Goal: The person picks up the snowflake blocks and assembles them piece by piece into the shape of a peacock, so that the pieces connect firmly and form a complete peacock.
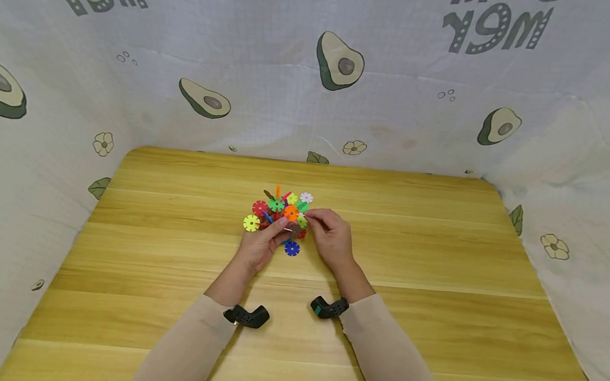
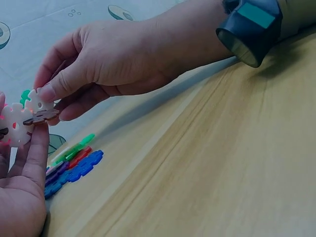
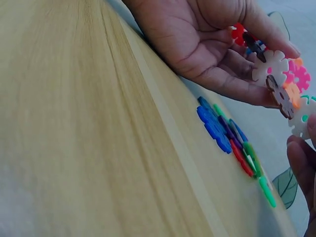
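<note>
My left hand (image 1: 258, 249) grips a white notched disc (image 3: 270, 68) between thumb and fingers, part of a small chain of interlocking plastic snowflake discs. A brown disc (image 3: 280, 96) is slotted crosswise to it. At the other end of the brown disc, my right hand (image 1: 333, 240) pinches a second white disc (image 2: 39, 104) between thumb and fingertips. Orange and pink discs (image 3: 298, 75) show just behind this chain in the right wrist view. In the head view both hands overlap the colourful discs, hiding some of them.
Several loose discs lie below and beyond the hands on the wooden table (image 1: 428, 252), among them a blue disc (image 1: 292, 248), a yellow disc (image 1: 251, 223) and a green disc (image 1: 276, 204). A pale cloth printed with avocados (image 1: 340, 61) hangs behind the table and along its sides.
</note>
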`<state>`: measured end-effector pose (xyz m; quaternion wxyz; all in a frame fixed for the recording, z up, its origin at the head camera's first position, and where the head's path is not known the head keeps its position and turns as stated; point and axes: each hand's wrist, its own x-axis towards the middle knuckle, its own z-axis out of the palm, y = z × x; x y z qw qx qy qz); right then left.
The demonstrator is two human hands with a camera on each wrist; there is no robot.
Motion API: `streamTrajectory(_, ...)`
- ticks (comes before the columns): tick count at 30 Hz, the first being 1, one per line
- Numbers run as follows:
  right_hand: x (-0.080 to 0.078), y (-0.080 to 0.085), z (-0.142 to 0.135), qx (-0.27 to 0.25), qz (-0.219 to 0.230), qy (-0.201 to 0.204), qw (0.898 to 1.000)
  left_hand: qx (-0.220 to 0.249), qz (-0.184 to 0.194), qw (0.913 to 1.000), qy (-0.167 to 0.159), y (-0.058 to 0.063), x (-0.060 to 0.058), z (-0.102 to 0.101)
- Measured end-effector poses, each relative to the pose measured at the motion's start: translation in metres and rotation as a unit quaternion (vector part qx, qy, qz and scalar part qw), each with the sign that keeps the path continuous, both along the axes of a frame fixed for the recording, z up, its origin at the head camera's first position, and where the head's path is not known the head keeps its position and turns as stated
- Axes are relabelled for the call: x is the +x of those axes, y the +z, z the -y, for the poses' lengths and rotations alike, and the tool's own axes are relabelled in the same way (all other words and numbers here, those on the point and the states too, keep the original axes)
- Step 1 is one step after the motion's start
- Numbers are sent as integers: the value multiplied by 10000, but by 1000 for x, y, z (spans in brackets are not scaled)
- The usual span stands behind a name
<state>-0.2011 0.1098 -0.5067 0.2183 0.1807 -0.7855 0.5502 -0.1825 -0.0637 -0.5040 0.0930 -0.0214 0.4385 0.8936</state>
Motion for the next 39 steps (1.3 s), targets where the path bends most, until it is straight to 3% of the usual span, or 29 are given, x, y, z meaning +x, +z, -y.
streamTrajectory(4, 0, 0, 0, -8, -155, 3, 9999, -42, -70, 10000, 15, 0, 0, 0)
streamTrajectory(9, 0, 1, 0, -172, -5, 100, 9998, -58, -97, 9999, -22, 0, 0, 0)
streamTrajectory(18, 1, 1, 0, -273, 1078, 150, 9937, 293, 58, 9994, 165, 0, -1, -1)
streamTrajectory(22, -1, -1, -1, 428, 1471, -120, 9881, 554, 131, 9981, 245, 1, -1, 1)
streamTrajectory(25, -2, -3, -1, 1383, 1628, -269, 9765, 605, 115, 9978, 247, 2, 0, 1)
streamTrajectory(28, -3, -3, -1, 2018, 1597, -239, 9660, 652, 28, 9976, 225, 2, -1, 1)
streamTrajectory(39, -4, -4, -1, 2004, 1414, -322, 9689, 686, 110, 9971, 326, 0, -1, 2)
